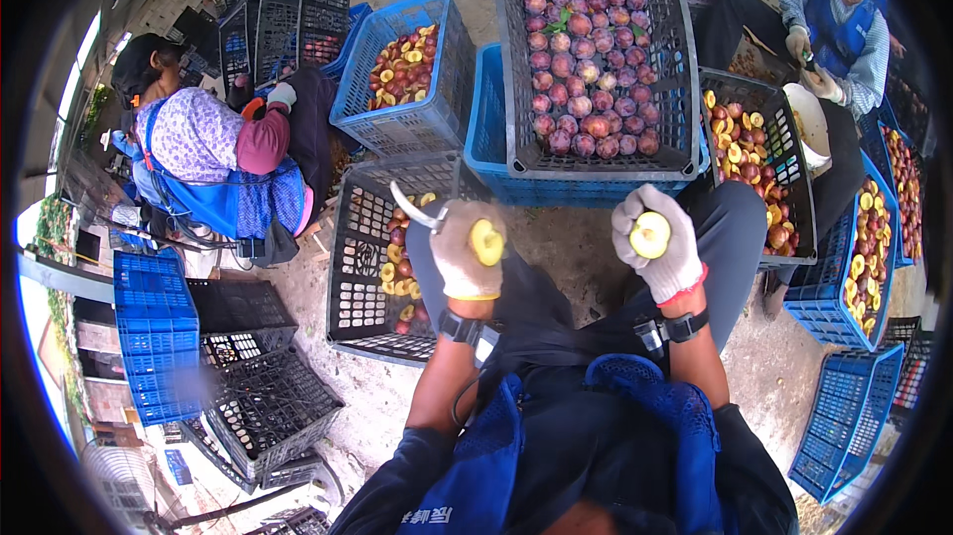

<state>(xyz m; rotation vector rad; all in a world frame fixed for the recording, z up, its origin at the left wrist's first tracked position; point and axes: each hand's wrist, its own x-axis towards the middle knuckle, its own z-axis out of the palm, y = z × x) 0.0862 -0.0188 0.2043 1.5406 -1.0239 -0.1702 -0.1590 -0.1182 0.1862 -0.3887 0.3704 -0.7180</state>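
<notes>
In a pale work glove, my left hand (465,255) is closed around a cut plum half (486,241), its yellow flesh showing. A curved metal blade (411,205) juts out from the same hand; its handle is hidden by the fingers. My right hand (667,259), gloved too, grips another plum half (650,234) with the cut face up. Both hands are apart, above my knees. Beyond them a dark crate of whole plums (593,68) rests on a blue crate (484,128). Beside my left knee, a black crate (359,322) holds several cut plums (399,267).
At the far left a blue crate (397,133) contains halved plums; black (769,257) and blue crates (834,322) of halves stand at right. Seated people work at left (213,153) and upper right (844,34). Stacked blue (159,336) and black crates (268,406) stand at lower left.
</notes>
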